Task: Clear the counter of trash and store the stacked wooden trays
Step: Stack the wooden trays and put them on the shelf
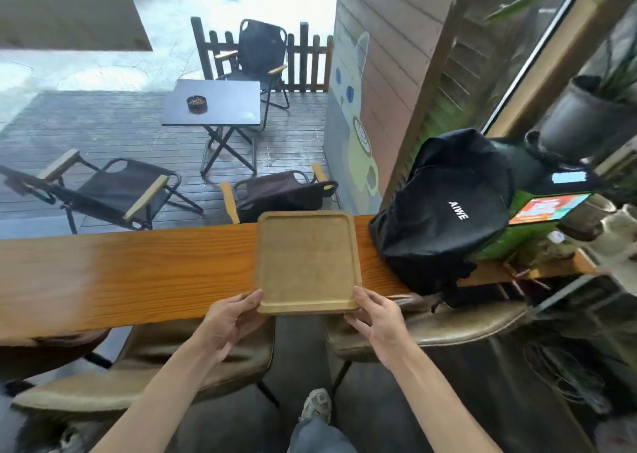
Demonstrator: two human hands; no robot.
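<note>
Left hand [231, 318] and right hand [376, 314] pinch the tray's [306, 263] near corners, thumbs on the rim. Risk: the far end may dip or strike the backpack [437, 211] just beside it when lifted off the counter [138, 273].

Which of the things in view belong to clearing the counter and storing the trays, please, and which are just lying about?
Part of the job:
- rectangular light wooden tray, each hand at a near corner: left hand, right hand
- long orange-brown wooden counter

Just lying about:
- black fabric backpack
- phone with lit orange screen
- dark plant pot
</note>
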